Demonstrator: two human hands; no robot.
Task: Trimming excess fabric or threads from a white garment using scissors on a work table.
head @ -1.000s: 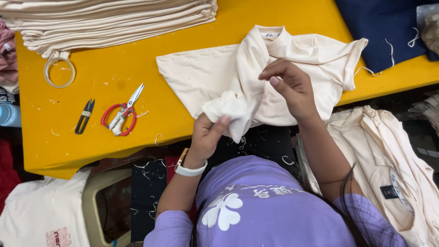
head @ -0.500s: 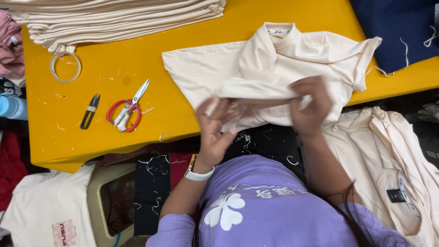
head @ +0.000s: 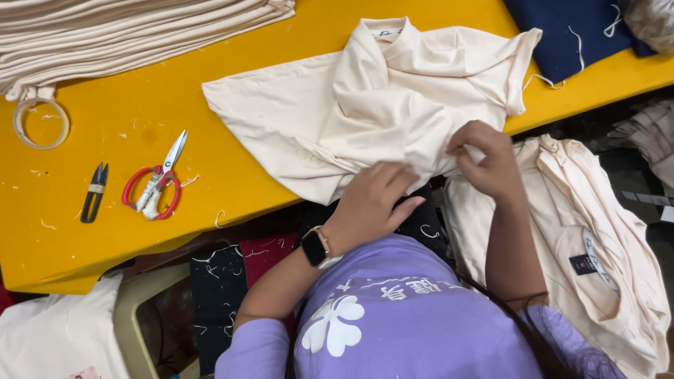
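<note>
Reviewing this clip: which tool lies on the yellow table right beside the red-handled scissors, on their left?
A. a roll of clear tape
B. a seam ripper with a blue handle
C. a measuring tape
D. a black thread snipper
D: a small black thread snipper lies just left of the red-handled scissors on the yellow table, while both hands, left hand and right hand, work on the cream shirt.

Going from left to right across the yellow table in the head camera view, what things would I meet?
Tape ring → small black thread snips → red-handled scissors → cream shirt, with the left hand and then the right hand on its near edge → dark blue fabric.
</note>
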